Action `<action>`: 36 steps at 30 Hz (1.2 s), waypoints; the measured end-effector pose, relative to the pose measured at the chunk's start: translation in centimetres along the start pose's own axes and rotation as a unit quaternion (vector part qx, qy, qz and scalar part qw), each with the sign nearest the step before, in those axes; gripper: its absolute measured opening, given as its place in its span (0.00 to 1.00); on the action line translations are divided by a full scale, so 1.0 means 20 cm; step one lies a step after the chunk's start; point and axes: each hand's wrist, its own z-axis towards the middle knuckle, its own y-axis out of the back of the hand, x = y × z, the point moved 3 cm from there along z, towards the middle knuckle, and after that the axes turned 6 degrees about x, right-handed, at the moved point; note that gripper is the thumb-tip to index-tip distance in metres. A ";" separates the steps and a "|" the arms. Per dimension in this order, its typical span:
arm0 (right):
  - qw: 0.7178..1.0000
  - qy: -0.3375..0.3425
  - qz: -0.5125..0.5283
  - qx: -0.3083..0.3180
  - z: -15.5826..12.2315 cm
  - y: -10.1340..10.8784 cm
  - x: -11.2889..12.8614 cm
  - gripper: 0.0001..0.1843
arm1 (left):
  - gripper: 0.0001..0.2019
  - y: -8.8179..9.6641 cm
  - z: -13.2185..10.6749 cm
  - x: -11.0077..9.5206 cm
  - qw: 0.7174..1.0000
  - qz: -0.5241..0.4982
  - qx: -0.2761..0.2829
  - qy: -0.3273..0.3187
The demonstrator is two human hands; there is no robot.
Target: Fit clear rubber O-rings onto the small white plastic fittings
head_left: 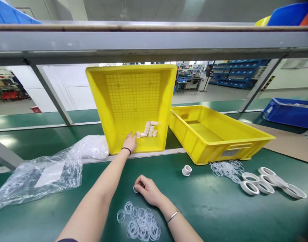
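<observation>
My left hand (130,142) reaches far forward into a tilted yellow bin (113,111) and closes its fingertips on a small white plastic sleeve (138,134). Several more white sleeves (150,128) lie piled just right of it on the bin's lower wall. My right hand (147,190) rests on the green table near me, fingers curled around a thin clear ring (135,190). A heap of clear rings (140,226) lies just in front of that hand. One white sleeve (186,170) stands alone on the table to the right.
A second yellow bin (247,143) lies flat at the right. Clear rings (227,167) and several white tape rolls (260,183) sit near it. A crumpled clear plastic bag (43,171) lies left. A blue bin (290,112) and cardboard (290,144) are far right; a shelf beam (154,40) spans overhead.
</observation>
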 end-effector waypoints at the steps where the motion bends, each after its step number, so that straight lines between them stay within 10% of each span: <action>1: 1.000 0.001 0.006 -0.005 0.00 0.01 -0.01 0.05 | 0.28 -0.02 0.04 0.01 1.000 -0.002 -0.001 0.019; 9: 1.000 0.007 0.019 -0.014 0.02 0.04 -0.03 0.04 | 0.15 -0.07 0.19 0.04 0.992 -0.091 -0.004 0.083; 15: 1.000 0.016 0.003 -0.007 0.02 0.04 -0.04 0.06 | 0.05 -0.06 0.01 0.04 0.937 -0.319 -0.046 0.133; 30: 0.978 0.006 0.174 -0.115 0.00 -0.05 -0.03 0.16 | 0.14 -0.10 -1.13 -0.14 0.501 -0.831 0.084 0.227; 32: 0.978 0.005 0.167 -0.125 -0.02 -0.06 -0.02 0.16 | 0.15 -0.11 -1.16 -0.18 0.497 -0.838 0.093 0.206; 36: 0.980 0.012 0.136 -0.142 -0.02 -0.06 -0.02 0.15 | 0.16 -0.10 -1.14 -0.20 0.582 -0.795 0.074 0.155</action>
